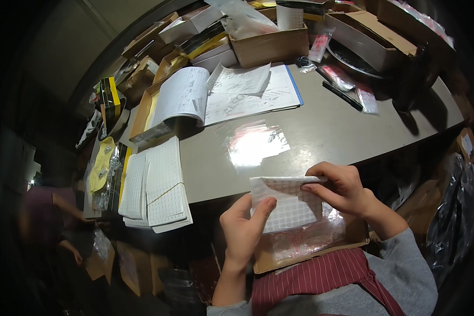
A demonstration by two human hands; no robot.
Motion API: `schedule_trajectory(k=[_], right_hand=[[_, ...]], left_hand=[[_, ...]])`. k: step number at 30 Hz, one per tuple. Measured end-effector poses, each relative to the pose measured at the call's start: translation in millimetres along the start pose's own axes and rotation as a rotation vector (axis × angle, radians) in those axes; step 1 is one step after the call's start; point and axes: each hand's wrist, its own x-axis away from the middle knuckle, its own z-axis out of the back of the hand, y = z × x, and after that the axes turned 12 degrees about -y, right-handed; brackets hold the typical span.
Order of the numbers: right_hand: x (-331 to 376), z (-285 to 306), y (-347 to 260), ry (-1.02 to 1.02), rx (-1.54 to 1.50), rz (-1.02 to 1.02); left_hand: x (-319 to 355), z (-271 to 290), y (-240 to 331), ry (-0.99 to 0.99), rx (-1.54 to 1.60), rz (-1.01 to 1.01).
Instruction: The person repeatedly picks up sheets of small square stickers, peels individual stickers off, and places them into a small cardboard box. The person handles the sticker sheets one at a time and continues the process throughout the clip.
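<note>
Between my hands is a white sheet of small round stickers [289, 205], its top edge folded or curling over. My left hand [244, 224] grips the sheet's left side, thumb on the front. At the upper right corner my right hand [342, 187] pinches the sheet between thumb and fingers. Below the sheet, an open cardboard box [316, 254] at my lap holds clear plastic bags [305, 238] with red print. Just past the sheet, a shiny pile of clear bags [258, 143] lies on the grey table [210, 171].
Stacks of sticker sheets [160, 184], one banded, lie at the table's left edge. Behind them is an open notebook [179, 97] in a box. A black marker [342, 96] lies at right. Cardboard boxes [268, 46] line the back. Another person [47, 210] is at far left.
</note>
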Motion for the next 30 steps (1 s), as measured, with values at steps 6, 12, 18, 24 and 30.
schedule_trajectory(k=[6,12,18,24,30], right_hand=[[-5,-4,-3,-0.115,-0.181,-0.065],[-5,-9,3,-0.101,-0.331,-0.103],[-4,-10,8,-0.137,-0.349,-0.120],[-16,4,-7,-0.147,0.016,0.048],[-35,-8,-15,-0.138,0.344,0.281]], left_hand=[[0,0,-4,-0.052,0.157,-0.028],[-1,-2,-2,-0.102,0.383,-0.026],[0,9,-6,-0.068,0.343,0.003],[-2,2,-18,0.029,0.099,-0.075],[-12,-8,-12,0.036,-0.228,-0.264]])
